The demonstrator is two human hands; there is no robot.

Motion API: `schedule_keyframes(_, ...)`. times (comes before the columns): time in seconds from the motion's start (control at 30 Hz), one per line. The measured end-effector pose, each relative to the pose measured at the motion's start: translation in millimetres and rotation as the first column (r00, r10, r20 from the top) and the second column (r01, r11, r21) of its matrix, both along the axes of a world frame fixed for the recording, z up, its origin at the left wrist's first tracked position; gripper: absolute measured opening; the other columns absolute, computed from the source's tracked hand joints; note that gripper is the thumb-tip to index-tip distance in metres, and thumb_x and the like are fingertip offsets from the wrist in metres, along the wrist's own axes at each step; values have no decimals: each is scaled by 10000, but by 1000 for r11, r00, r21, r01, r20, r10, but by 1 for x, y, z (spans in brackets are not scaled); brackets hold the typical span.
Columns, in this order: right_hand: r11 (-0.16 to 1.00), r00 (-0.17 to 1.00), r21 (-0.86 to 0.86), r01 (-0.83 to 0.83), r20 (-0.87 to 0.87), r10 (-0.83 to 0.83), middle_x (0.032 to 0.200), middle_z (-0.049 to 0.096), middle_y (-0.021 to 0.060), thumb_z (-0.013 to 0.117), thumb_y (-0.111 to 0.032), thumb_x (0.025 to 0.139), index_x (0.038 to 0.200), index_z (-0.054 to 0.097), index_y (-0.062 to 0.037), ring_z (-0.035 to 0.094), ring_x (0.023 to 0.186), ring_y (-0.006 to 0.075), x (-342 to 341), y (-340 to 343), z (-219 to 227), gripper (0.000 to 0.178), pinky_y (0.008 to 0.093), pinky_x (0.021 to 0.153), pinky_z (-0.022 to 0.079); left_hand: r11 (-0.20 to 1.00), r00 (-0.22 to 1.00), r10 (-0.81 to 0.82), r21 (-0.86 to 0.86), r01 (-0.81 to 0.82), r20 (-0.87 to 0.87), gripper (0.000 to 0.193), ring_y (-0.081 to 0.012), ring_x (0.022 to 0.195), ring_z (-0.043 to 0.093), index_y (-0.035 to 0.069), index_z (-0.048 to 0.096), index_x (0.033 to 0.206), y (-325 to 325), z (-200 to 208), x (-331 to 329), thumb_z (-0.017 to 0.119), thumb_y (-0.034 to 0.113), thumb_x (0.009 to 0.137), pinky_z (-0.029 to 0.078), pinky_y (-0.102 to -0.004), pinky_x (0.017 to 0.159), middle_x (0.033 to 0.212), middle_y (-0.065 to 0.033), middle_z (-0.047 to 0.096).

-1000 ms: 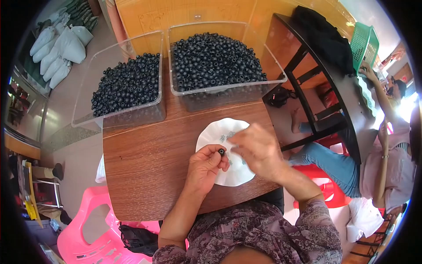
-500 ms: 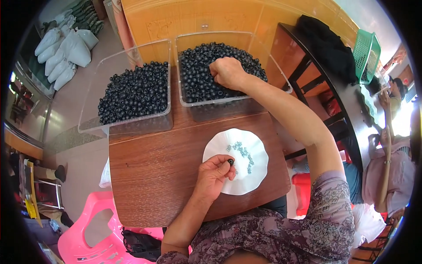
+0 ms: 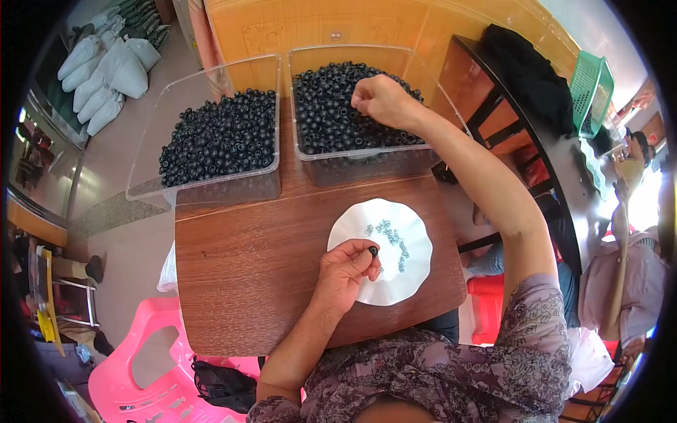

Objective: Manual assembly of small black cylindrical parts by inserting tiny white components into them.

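Note:
My left hand (image 3: pixel 344 276) is closed in a pinch, thumb and fingertips around a small round black bead (image 3: pixel 374 251) with a hole in it. It hovers at the left part of a white plate (image 3: pixel 405 285) with a wavy rim. Small blue-green specks (image 3: pixel 395 243) show on the plate; whether they are a pattern or loose pieces I cannot tell. My right hand (image 3: pixel 384 100) reaches over the right clear plastic bin (image 3: pixel 374 156), which is heaped with black beads (image 3: pixel 324 99). Its fingers are curled together just above the heap, hiding whatever is in them.
A second clear bin (image 3: pixel 240 175) of black beads stands left of the first on the brown wooden table (image 3: pixel 247 275). A pink chair (image 3: pixel 120 359) is at the lower left. To the right are a dark table (image 3: pixel 564 190), a green basket (image 3: pixel 591 88) and other people.
My right hand has shifted slightly right and up over the right bin. My left hand keeps its pinch on the bead by the plate. The whole view has tilted a little.

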State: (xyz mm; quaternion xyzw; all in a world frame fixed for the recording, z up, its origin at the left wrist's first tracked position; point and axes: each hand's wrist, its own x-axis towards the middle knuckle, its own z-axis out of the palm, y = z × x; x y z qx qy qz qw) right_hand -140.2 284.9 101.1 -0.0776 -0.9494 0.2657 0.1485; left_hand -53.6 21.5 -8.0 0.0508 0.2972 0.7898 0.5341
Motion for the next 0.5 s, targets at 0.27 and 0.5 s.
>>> schedule_keyframes(0.27, 752, 995, -652, -101, -52, 88, 790, 596, 8, 584, -139, 833, 904, 608, -20, 530, 716, 67, 102, -70, 31, 141, 202, 631, 412, 996, 1000, 6, 89, -5, -5, 160, -174, 659, 549, -65, 575, 982, -5, -1, 1, 553, 33, 859, 445, -275, 626, 789, -130, 606)
schedule_keyframes(0.5, 580, 998, -814, -33, 4, 63, 842, 598, 22, 593, -4, 832, 925, 587, 22, 561, 770, 76, 161, -115, -25, 97, 210, 686, 461, 959, 952, 277, -16, -282, -132, 129, -130, 630, 527, -30, 563, 980, 2, 12, 4, 537, 39, 874, 420, -222, 572, 807, -102, 601)
